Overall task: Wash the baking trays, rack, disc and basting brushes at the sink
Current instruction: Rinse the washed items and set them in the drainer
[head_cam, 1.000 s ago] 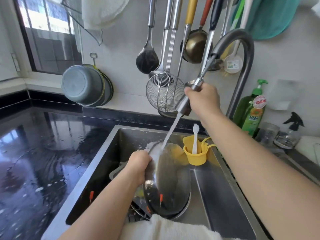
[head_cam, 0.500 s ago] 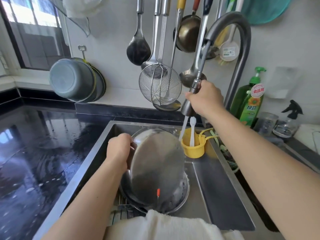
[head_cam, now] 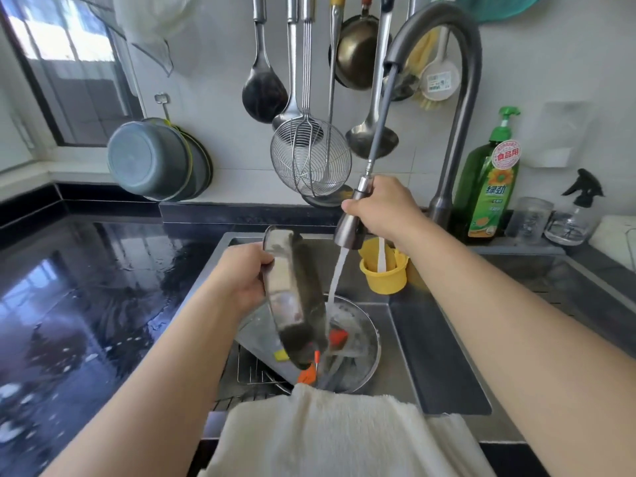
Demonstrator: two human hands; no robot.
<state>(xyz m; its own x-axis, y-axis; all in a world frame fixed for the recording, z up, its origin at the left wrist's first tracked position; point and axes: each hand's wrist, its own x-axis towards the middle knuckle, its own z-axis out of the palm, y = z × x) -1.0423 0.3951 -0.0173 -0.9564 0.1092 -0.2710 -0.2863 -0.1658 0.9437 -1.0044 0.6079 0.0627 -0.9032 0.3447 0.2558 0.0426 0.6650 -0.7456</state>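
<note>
- One round steel baking tray [head_cam: 292, 304], held edge-on over the stainless sink [head_cam: 437, 352], was gripped at its rim by the left hand [head_cam: 246, 277].
- The right hand [head_cam: 382, 204] was curled round one pull-out spray head [head_cam: 351, 225], its stream falling beside the tray.
- Two orange-tipped basting brushes [head_cam: 306, 373] lay below, by one wire rack [head_cam: 251, 370].
- Half a second earlier the tray faced the camera flat; now it was turned on edge.

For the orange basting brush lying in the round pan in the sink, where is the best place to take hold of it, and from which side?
Judging by its pose, take the orange basting brush by its clear handle, coming from above on the right. The tilted tray held by the left hand covers the left side, and the pan wall leaves only the top open.
</note>
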